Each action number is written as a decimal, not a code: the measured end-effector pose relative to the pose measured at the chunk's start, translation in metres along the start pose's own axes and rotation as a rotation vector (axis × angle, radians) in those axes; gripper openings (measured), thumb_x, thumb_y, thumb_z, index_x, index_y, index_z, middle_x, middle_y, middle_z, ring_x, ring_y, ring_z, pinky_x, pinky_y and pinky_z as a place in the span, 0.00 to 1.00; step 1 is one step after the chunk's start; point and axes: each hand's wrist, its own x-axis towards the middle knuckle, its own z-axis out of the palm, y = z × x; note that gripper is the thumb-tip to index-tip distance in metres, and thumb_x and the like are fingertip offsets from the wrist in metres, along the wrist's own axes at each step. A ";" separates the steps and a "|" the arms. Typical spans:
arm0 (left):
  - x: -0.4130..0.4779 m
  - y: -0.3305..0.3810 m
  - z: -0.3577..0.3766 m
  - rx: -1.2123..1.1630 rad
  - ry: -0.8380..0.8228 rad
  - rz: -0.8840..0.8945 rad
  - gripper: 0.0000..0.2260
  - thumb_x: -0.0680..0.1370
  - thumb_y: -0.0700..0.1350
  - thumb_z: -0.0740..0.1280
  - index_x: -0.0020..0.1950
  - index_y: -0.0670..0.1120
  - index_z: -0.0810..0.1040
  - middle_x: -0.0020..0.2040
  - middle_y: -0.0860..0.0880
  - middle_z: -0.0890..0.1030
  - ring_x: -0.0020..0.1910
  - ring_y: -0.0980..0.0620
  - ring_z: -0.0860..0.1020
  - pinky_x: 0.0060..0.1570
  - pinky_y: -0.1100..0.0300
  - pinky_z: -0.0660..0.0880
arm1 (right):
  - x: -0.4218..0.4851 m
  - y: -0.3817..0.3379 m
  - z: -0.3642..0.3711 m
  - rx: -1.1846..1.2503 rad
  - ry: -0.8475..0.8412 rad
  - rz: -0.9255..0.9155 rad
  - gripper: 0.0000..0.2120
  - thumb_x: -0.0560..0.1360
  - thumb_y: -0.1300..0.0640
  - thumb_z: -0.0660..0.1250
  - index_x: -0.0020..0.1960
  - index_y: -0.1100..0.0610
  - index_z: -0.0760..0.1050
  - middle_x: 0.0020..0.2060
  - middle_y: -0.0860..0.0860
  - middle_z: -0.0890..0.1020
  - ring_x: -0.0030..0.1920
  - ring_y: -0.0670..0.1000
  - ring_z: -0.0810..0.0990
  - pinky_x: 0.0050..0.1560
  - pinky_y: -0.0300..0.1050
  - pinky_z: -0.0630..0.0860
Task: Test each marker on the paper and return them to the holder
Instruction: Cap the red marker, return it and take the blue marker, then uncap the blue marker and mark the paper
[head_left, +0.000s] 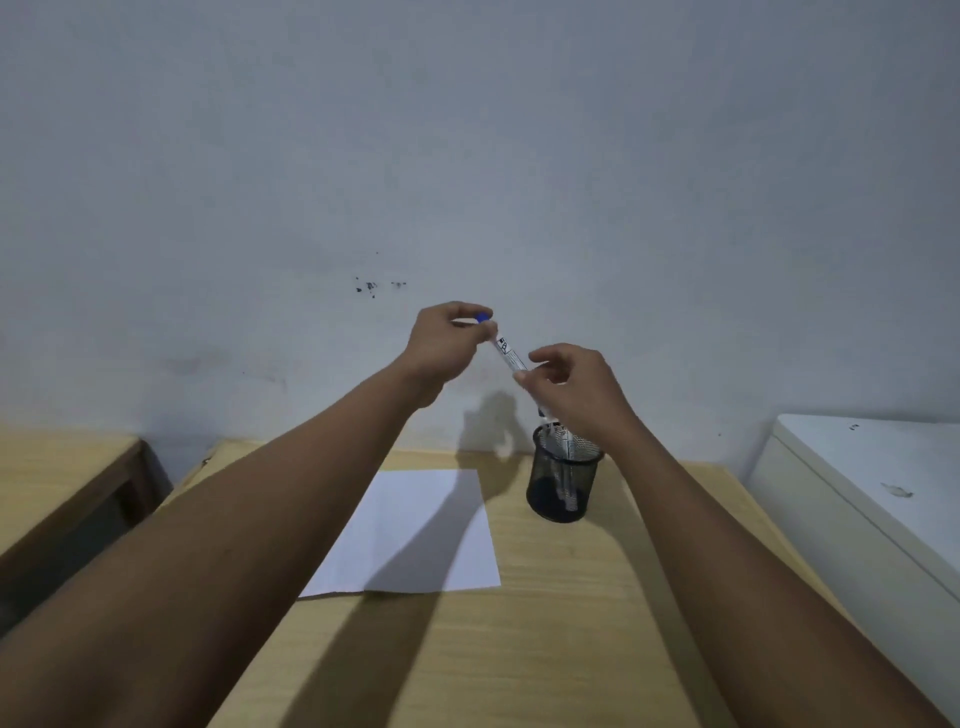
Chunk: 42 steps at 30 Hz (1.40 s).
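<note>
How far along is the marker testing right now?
Early on, it seems. Done: nothing visible, since the paper shows no marks. In hand: a white marker with a blue cap is held above the table, the left hand at the cap end and the right hand on the barrel, apparently about to uncap it. Left: testing this one, returning it to the mesh holder, then the markers standing inside it.

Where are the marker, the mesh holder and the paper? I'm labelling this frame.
marker (508, 354): head view, on its white printed barrel between the two hands.
mesh holder (563, 488): head view, on its black front wall.
paper (415, 525): head view, on the blank sheet's middle.
</note>
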 end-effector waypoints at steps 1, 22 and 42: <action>-0.002 0.005 -0.014 -0.013 0.024 -0.007 0.08 0.77 0.41 0.72 0.56 0.44 0.82 0.48 0.44 0.82 0.36 0.53 0.73 0.27 0.69 0.69 | -0.001 -0.006 0.005 0.072 -0.010 -0.005 0.15 0.67 0.37 0.74 0.49 0.43 0.80 0.39 0.45 0.87 0.40 0.47 0.84 0.54 0.58 0.80; -0.045 -0.068 -0.200 0.254 -0.019 0.001 0.10 0.74 0.47 0.76 0.51 0.42 0.86 0.41 0.49 0.84 0.38 0.55 0.77 0.38 0.66 0.73 | -0.025 -0.095 0.179 0.677 -0.315 0.205 0.10 0.78 0.50 0.72 0.52 0.56 0.83 0.44 0.50 0.85 0.43 0.45 0.82 0.39 0.35 0.74; -0.048 -0.140 -0.198 1.139 -0.157 0.328 0.16 0.86 0.53 0.50 0.42 0.48 0.67 0.34 0.53 0.68 0.29 0.55 0.65 0.42 0.53 0.62 | -0.023 -0.059 0.218 0.655 -0.462 0.259 0.07 0.80 0.52 0.70 0.45 0.53 0.82 0.42 0.46 0.86 0.48 0.46 0.83 0.54 0.49 0.70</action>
